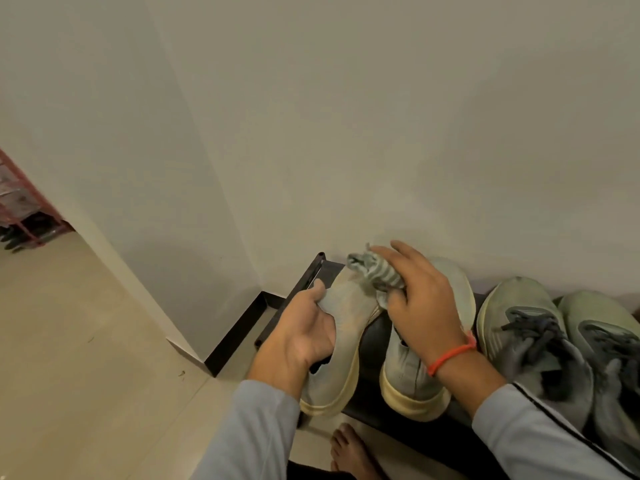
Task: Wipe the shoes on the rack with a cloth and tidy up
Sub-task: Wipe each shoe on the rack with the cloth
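A low black shoe rack stands against the wall. My left hand grips the leftmost grey slip-on shoe by its opening, toe pointing to the wall. My right hand holds a crumpled grey striped cloth against the toe area, above the second grey slip-on shoe. A red band is on that wrist. Further right on the rack sits a pair of greenish-grey laced sneakers.
A wall corner with a dark skirting juts out left of the rack. Beige tiled floor spreads to the left. A red rack with dark shoes stands far left. My bare foot is on the floor before the rack.
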